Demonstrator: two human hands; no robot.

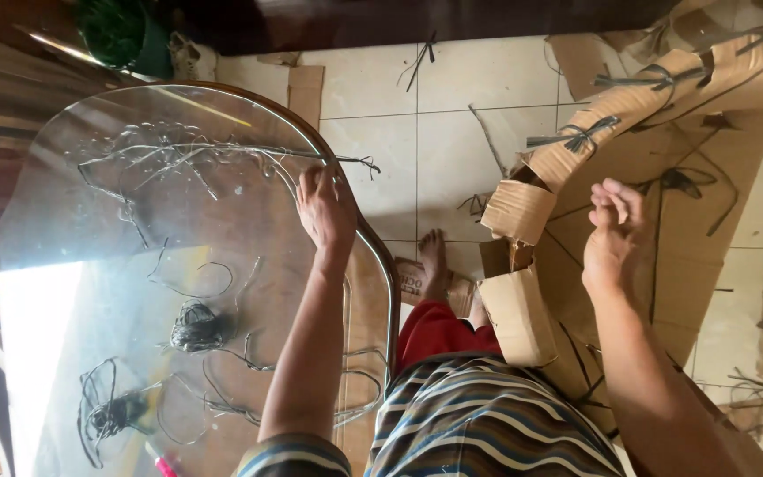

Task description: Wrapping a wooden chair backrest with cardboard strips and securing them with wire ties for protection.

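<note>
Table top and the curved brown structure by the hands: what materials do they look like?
Table top: looks like clear glass, glossy; it mirrors window glare and shows the wood beneath, with a metal-looking rim. Left hand rests at its edge. Curved structure: corrugated cardboard, matte brown, with raw cut edges and folds, bound by thin dark ties, probably wire or plastic. Right hand is in front of it.

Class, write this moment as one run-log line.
left hand: flat on glass table edge, near wire strands | right hand: fingers together, over cardboard structure

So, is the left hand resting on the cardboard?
No: the left hand lies at the edge of the glass table, while the right hand is at the cardboard.
</note>
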